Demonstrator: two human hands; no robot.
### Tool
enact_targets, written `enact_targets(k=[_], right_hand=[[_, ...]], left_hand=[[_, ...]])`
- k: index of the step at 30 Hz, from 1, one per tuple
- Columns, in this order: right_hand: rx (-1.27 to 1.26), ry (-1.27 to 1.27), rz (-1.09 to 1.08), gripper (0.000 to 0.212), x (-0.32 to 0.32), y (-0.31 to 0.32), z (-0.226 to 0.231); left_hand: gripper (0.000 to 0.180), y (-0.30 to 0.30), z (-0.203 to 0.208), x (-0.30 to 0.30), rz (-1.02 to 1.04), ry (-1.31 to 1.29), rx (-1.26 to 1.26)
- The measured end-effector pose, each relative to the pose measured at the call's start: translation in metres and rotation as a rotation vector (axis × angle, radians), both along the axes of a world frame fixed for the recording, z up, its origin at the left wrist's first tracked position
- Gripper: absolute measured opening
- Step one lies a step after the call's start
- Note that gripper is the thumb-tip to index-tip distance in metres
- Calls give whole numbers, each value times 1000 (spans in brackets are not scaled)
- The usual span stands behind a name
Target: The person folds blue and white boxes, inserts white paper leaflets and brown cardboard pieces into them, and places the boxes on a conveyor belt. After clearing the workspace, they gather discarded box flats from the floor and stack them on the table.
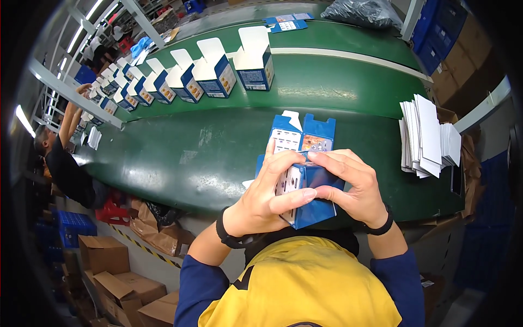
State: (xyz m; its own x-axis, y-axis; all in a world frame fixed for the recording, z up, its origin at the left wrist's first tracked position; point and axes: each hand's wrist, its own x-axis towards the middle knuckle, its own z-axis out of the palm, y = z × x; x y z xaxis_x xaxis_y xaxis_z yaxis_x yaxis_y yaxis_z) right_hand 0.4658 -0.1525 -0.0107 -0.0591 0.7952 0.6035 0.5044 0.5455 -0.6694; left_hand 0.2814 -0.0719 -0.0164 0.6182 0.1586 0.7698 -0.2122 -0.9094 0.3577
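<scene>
Between my hands is a small blue and white carton [313, 216], tilted above the near edge of the green worktop [180, 185]. My left hand [268, 191] grips its left side, the thumb across the printed panel and the fingertips at the upper edge. On the other side my right hand [353, 182] has its thumb and fingers closed on the carton's right part. The fingers of both hands meet near the top edge and hide part of it. Just beyond lie flat, unfolded blue cartons [318, 128], partly covered by my hands.
Several upright cartons [218, 79] with raised white flaps line the green belt towards the far left. White folded cards [425, 136] are stacked at right. A black plastic bag [362, 13] lies at the back. Another person [68, 163] works at left; brown cardboard boxes [103, 253] stand below.
</scene>
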Motion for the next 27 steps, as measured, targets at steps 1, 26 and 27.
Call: enact_targets(k=[1,26,27], right_hand=[[-1,1,0,52,1,0,0],[-55,755,261,106,-8,-11,-25],[-84,821,260,107,-4,-10,-25]], left_hand=[[70,-1,-1,1,1,-6,-9],[78,-25,-28,35,141,-173,-220],[77,-24,-24,35,94,-145,-243]])
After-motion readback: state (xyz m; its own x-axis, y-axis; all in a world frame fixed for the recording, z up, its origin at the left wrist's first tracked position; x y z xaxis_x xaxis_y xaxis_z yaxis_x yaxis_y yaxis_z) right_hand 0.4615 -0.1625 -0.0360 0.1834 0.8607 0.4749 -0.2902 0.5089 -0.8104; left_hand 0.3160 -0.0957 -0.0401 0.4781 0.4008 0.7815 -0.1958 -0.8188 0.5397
